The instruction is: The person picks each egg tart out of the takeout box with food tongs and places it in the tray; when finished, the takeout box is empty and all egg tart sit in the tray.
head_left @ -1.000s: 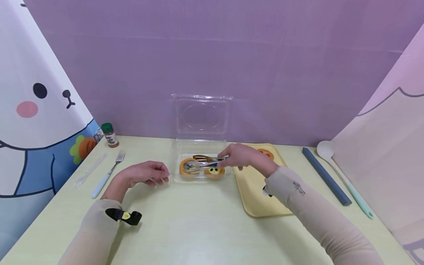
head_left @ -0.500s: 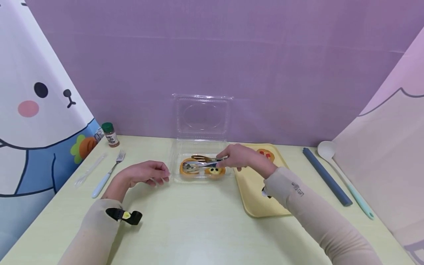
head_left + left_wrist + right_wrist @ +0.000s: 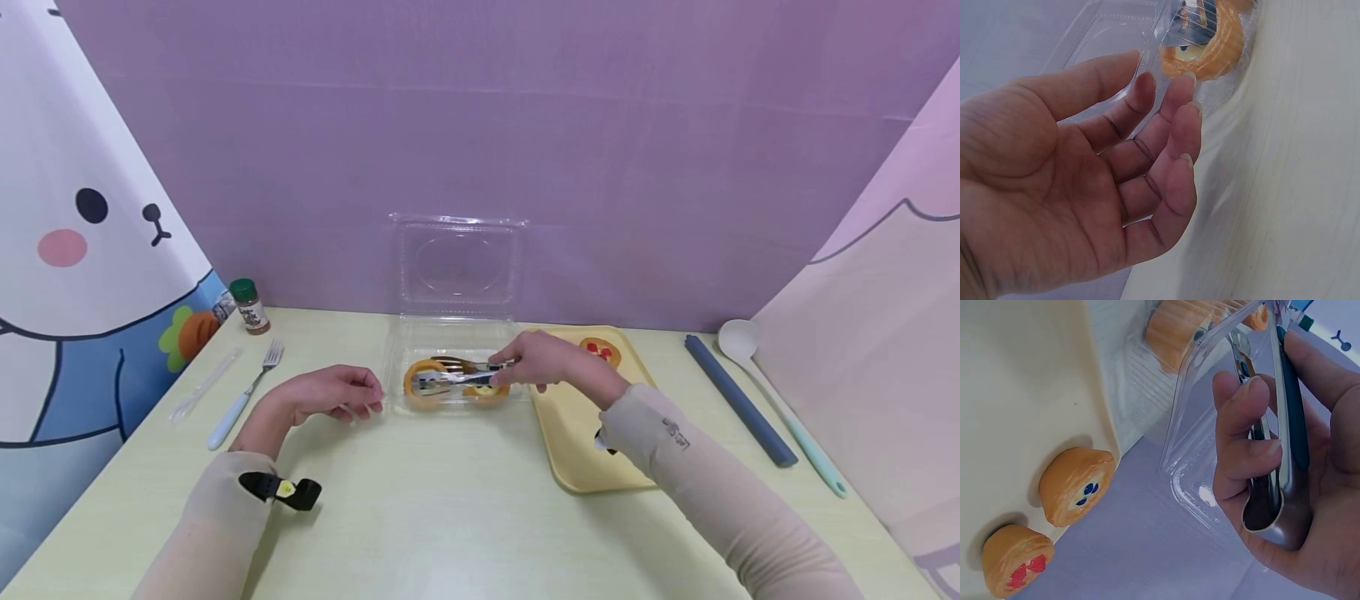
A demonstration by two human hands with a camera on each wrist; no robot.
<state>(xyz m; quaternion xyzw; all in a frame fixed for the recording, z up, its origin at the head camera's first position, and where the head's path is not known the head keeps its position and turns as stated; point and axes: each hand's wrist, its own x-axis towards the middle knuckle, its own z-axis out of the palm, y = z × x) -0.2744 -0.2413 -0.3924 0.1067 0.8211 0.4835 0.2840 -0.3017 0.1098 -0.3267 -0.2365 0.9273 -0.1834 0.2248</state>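
Observation:
A clear plastic container (image 3: 453, 333) stands with its lid raised. My left hand (image 3: 333, 392) is at its left edge, the thumb and index finger pinching the rim and the other fingers loosely curved. My right hand (image 3: 536, 358) grips metal tongs (image 3: 1289, 419) with dark teal handle grips, reaching in from the right. The slotted ends of the tongs lie around a round, golden tart (image 3: 411, 383) in the left of the container, hiding part of its filling. Beside it, a second tart (image 3: 483, 397) sits partly covered by the tongs and right hand.
A yellow tray (image 3: 585, 467) lies under my right forearm. On it are a red-topped tart (image 3: 1017, 562) and a blue-topped tart (image 3: 1077, 487). At left are a fork (image 3: 247, 396), a clear wrapper (image 3: 204, 387) and a spice jar (image 3: 250, 308); at right, a blue rod (image 3: 738, 400) and ladle (image 3: 780, 404).
The tongs and the tart between their ends have shifted slightly left. My right hand has dropped a little, covering more of the second tart. My left hand has stayed in place.

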